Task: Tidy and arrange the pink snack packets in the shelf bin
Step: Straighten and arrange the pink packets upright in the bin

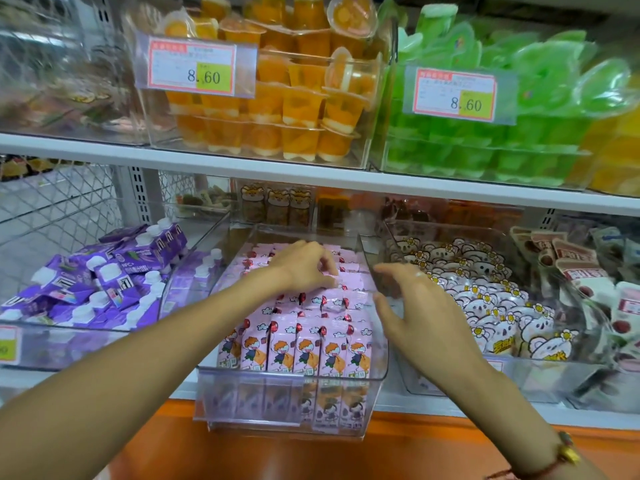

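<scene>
Two hands over pink packets (304,327) in middle clear bin (291,403). Left hand (304,265) pinches packet tops near back rows. Right hand (412,306) spread wide, empty, above bin's right wall. Step: straightening rows. Next: push loose packets upright, in line. Back rows hidden by hands; fingertips blurry.

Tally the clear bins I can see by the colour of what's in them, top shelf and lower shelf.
Orange jelly cups bin: 1
Green jelly cups bin: 1
Purple cartons bin: 1
Pink snack packets bin: 1
White bear packets bin: 1
Total: 5
</scene>
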Demonstrator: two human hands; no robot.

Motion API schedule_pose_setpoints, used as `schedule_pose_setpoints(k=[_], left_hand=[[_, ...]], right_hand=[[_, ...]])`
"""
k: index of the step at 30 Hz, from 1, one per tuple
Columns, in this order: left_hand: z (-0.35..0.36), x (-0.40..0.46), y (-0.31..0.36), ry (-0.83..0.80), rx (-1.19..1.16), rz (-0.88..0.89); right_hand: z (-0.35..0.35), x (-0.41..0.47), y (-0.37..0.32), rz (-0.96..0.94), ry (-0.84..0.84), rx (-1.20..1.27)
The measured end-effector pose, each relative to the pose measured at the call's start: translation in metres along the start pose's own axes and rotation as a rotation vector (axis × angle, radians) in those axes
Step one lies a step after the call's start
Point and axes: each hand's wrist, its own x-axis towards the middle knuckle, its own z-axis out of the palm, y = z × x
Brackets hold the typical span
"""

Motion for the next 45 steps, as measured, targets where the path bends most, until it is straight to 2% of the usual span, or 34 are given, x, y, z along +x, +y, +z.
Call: schedule_pose_setpoints(k=[2, 8, 12, 15, 19, 23, 27, 30, 35, 39, 42, 45], left_hand=[[0.001, -0.003, 0.0, 0.072, -0.118, -0.021], [-0.014, -0.026, 0.02, 0.409, -0.704, -0.078], [-0.02, -0.065, 0.033, 0.691, -0.813, -0.047], [-0.022, -0.096, 0.036, 0.787, -0.857, -0.016], [-0.022, -0.118, 0.039, 0.731, -0.977, -0.012], [-0.017, -0.124, 0.036, 0.661, -0.999, 0.01], [-0.005, -0.126, 0.03, 0.601, -0.931, -0.026], [0.004, -0.129, 0.03, 0.511, -0.808, -0.014], [0.005, -0.13, 0.023, 0.517, -0.658, 0.022], [0.0, -0.129, 0.02, 0.513, -0.676, 0.046], [-0.001, -0.128, 0.019, 0.461, -0.729, 0.06], [0.003, -0.129, 0.019, 0.396, -0.636, 0.077]], right_hand=[[0.002, -0.001, 0.004, 0.055, -0.021, 0.028], [0.005, 0.0, 0.007, 0.089, -0.032, 0.035], [0.003, -0.001, 0.003, 0.021, 0.032, 0.079], [0.001, -0.005, -0.015, -0.052, 0.096, 0.344], [0.008, -0.01, -0.04, -0.041, -0.113, 0.531], [0.016, -0.006, -0.05, -0.053, -0.132, 0.639], [0.024, 0.002, -0.053, 0.288, -0.195, 1.093], [0.028, 0.004, -0.055, 0.398, -0.189, 1.234], [0.029, 0.004, -0.06, 0.418, -0.171, 1.258], [0.027, 0.003, -0.055, 0.392, -0.182, 1.322], [0.024, 0.004, -0.054, 0.366, -0.209, 1.376], [0.026, 0.003, -0.055, 0.324, -0.181, 1.345]])
